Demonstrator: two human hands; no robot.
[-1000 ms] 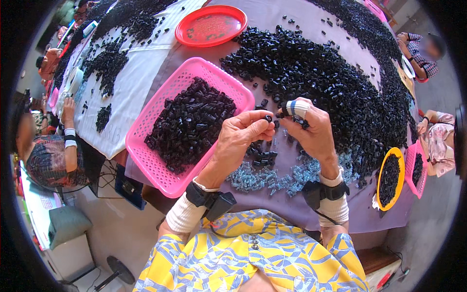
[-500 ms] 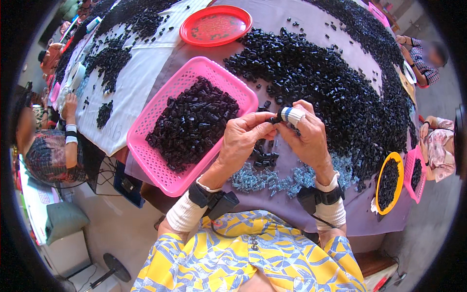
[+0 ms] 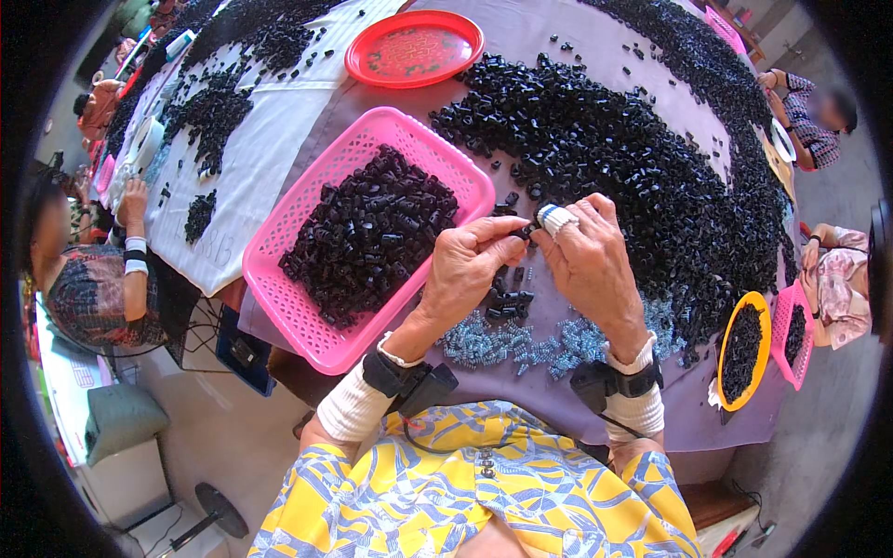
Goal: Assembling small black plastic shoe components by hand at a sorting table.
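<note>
Over the table's middle, my two hands meet at a small black plastic part (image 3: 526, 231). Thumb and forefinger of my left hand (image 3: 468, 270) pinch it from the left. My right hand (image 3: 592, 265), with a white and blue striped wrap (image 3: 557, 219) on one finger, closes on the same part from the right; its exact shape is mostly hidden by the fingertips. Beneath my hands lie pale blue-grey coil springs (image 3: 498, 344) and a few black pieces (image 3: 508, 305). A pink basket (image 3: 270, 299) filled with black parts stands beside my left hand.
A large heap of black parts (image 3: 595, 139) spreads beyond my hands to the right. At the back is a red tray (image 3: 415, 48). A yellow-rimmed bowl (image 3: 766, 349) and a small pink basket (image 3: 806, 365) sit right. Other people (image 3: 93, 288) work around the table.
The fingers of my right hand have shifted slightly around the black part, and the wrapped finger has tilted. My left hand keeps its pinch nearly in place.
</note>
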